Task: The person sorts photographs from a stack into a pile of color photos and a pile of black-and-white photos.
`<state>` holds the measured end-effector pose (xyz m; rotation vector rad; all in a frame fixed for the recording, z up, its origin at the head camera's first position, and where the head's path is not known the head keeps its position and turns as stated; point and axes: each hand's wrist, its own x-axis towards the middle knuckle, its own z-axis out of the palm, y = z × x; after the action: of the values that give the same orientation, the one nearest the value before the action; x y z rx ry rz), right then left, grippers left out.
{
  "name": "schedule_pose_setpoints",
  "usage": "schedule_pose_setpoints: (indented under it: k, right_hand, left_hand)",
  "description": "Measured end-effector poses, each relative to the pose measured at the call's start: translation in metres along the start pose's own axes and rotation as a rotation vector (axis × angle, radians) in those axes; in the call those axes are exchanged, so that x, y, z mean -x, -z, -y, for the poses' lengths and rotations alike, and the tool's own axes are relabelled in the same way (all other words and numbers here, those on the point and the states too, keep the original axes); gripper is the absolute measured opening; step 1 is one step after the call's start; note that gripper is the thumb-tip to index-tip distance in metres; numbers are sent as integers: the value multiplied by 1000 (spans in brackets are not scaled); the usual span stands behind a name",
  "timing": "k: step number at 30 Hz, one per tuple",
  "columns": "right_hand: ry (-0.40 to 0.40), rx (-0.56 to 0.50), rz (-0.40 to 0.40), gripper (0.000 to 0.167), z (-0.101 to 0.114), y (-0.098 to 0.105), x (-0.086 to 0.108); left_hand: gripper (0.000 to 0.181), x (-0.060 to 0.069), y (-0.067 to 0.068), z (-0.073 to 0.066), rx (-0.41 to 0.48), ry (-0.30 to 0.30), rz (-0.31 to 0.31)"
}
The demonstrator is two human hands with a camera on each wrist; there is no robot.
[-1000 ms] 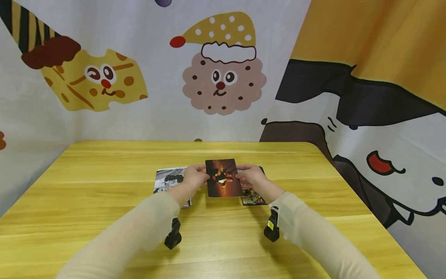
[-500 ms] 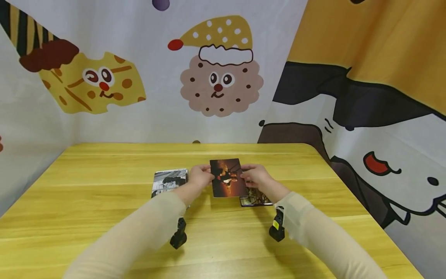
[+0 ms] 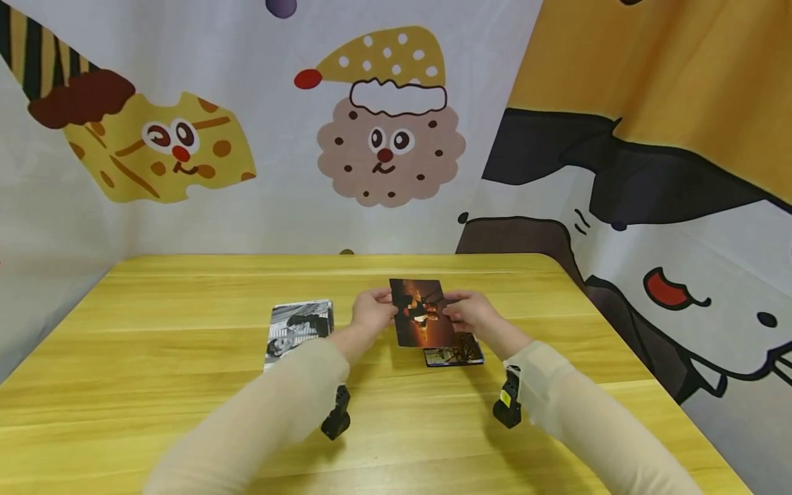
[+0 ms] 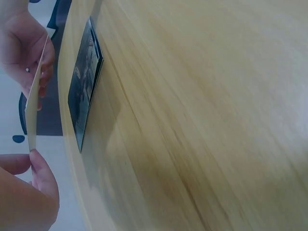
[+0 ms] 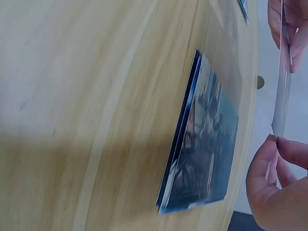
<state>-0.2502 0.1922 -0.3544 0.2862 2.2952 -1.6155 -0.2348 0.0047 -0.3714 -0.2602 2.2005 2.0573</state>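
Note:
A dark photo card (image 3: 423,316) with a glowing orange picture is held up off the table between both hands. My left hand (image 3: 371,315) pinches its left edge between thumb and fingers, and my right hand (image 3: 475,313) pinches the right edge. Below and slightly right of it lies a small stack of colour photo cards (image 3: 454,354), partly hidden in the head view; the right wrist view shows this stack (image 5: 199,144) apart from the held card. To the left, another stack with a black-and-white photo (image 3: 297,328) on top lies partly behind my left forearm.
The wooden table (image 3: 185,385) runs back to a printed curtain (image 3: 272,220) along its far edge. A small black camera hangs at each wrist, the left camera (image 3: 337,416) and the right camera (image 3: 509,402), both above the table.
Both hands have shifted to the right with the photo card, which now hangs over more of the right stack. More of the black-and-white stack shows at the left.

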Motion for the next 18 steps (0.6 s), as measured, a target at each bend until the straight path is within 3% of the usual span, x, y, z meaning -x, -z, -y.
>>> schedule_pose_setpoints:
  k: [12, 18]
  right_hand:
    - [-7, 68, -60, 48, -10, 19, -2]
    - [9, 87, -50, 49, -14, 24, -1]
  left_hand:
    - [50, 1, -22, 6, 31, -18, 23]
    - [52, 2, -30, 8, 41, -21, 23]
